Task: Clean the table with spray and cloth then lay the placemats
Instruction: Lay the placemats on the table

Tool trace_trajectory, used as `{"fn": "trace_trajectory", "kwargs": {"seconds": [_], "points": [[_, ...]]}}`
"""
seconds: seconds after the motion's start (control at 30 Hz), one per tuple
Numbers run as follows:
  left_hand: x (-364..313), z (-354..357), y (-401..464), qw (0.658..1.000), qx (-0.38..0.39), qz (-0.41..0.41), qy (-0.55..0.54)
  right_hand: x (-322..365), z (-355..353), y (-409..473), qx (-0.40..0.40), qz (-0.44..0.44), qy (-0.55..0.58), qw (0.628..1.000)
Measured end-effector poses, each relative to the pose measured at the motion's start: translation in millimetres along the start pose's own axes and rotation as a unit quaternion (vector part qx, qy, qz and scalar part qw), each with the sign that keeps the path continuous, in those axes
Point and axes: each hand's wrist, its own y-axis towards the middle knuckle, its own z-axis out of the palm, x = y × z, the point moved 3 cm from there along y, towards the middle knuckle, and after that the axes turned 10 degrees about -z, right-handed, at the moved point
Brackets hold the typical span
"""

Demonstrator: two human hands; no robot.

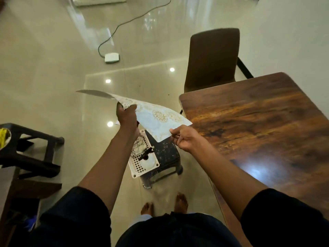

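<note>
A glossy floor (pixel 53 68) of large pale tiles is seen, and round ceiling lights are reflected in it as bright spots. A dark brown chair (pixel 212 59) is placed at the far end of a wooden surface (pixel 258 125), whose grain is dark with orange streaks; a soft glare is shown on its near part. A white box (pixel 111 57) with a grey cable (pixel 135 16) is laid on the floor further away. A dark plastic stool (pixel 165 157) is placed near the surface corner, and a white perforated tray (pixel 142 163) is rested on it. Another dark stool (pixel 30 148) is seen at the left.
</note>
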Motion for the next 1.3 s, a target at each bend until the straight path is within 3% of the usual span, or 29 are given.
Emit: {"fn": "trace_trajectory", "kwargs": {"seconds": [0.17, 0.27, 0.37, 0.57, 0.77, 0.93, 1.13, 1.3], "points": [[-15, -40, -6, 0.992, 0.021, -0.010, -0.121, 12, 10, -14, 0.008, -0.094, -0.117, 0.989], [-20, -66, 3, 0.981, 0.045, -0.074, -0.171, 15, 4, -22, 0.003, -0.143, -0.188, 0.972], [-19, -85, 0, 0.973, 0.066, -0.152, -0.158, 17, -9, -36, -0.025, -0.188, -0.237, 0.953], [4, -108, 7, 0.955, 0.094, -0.221, -0.176, 2, -45, -70, -0.105, -0.270, -0.288, 0.913], [41, -90, -1, 0.952, 0.093, -0.283, -0.065, -28, -83, -96, -0.209, -0.305, -0.308, 0.877], [60, -50, -29, 0.937, 0.158, -0.313, -0.010, -47, -127, -130, -0.257, -0.333, -0.238, 0.876], [100, -6, -56, 0.923, 0.191, -0.331, 0.037, -67, -195, -171, -0.331, -0.312, -0.070, 0.888], [135, 41, -129, 0.899, 0.272, -0.341, 0.044, -90, -247, -207, -0.376, -0.298, 0.022, 0.877]]}}
